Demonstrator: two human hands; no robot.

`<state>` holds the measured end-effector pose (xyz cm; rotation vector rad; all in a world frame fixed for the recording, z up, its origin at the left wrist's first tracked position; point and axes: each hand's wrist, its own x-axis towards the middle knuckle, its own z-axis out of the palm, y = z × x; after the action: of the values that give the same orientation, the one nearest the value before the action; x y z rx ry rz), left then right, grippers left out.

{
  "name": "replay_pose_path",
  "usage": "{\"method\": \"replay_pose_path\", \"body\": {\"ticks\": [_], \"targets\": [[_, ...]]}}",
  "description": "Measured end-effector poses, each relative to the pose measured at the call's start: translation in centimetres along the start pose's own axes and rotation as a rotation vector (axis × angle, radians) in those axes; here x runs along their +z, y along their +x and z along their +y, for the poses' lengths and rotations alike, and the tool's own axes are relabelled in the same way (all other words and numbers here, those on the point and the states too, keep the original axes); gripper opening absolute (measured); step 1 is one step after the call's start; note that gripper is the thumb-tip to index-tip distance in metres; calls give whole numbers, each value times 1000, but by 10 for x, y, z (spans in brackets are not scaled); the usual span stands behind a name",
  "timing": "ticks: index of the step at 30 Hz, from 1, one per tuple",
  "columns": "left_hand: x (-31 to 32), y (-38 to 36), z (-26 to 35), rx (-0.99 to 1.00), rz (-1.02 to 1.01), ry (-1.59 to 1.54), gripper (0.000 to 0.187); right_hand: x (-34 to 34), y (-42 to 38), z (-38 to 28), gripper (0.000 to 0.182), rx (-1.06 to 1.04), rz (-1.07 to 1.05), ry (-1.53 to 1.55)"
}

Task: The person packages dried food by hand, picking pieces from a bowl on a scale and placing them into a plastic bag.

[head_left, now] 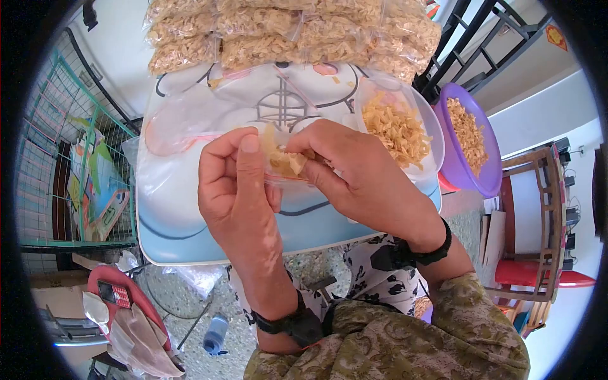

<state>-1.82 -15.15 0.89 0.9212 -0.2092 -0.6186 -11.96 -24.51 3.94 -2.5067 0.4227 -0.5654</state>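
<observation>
Both my hands meet above the table, around a small clear plastic bag [270, 166] with pale yellow dried flakes [289, 163] in and over its mouth. The thumb and forefinger of my left hand [237, 180] are pinched together at the bag's left edge. My right hand [361, 171] is closed at the bag's right side, its fingertips gripping some of the flakes. Part of the bag is hidden behind the fingers. To the right stands a clear bowl [437, 142] with a heap of the same flakes [396, 132].
Filled bags of flakes [259, 49] are stacked at the table's back. Flat plastic bags [183, 117] lie at the left on the printed tabletop [183, 244]. A purple basin [451, 166] of flakes stands right. A red stool [104, 278] bears a phone [114, 294].
</observation>
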Motion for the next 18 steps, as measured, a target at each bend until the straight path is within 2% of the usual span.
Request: {"method": "replay_pose_path", "body": {"ticks": [4, 6, 7, 10, 12, 16, 18], "targets": [[-2, 0, -1, 5, 8, 29, 10, -2, 3, -6, 19, 23, -52, -31], [-2, 0, 1, -19, 32, 14, 10, -5, 4, -14, 23, 178, -78, 50], [-2, 0, 2, -18, 34, 15, 10, -5, 5, -16, 23, 177, -80, 52], [-4, 0, 2, -16, 32, 1, 10, -4, 6, -16, 28, 128, -27, 63], [-6, 1, -2, 24, -9, -17, 9, -3, 6, -13, 24, -72, -31, 39], [-2, 1, 0, 29, -11, -3, 9, -9, 4, -11, 17, -90, -113, -26], [4, 1, -1, 35, 120, 57, 11, -10, 4, -6, 12, -110, -128, -80]]}}
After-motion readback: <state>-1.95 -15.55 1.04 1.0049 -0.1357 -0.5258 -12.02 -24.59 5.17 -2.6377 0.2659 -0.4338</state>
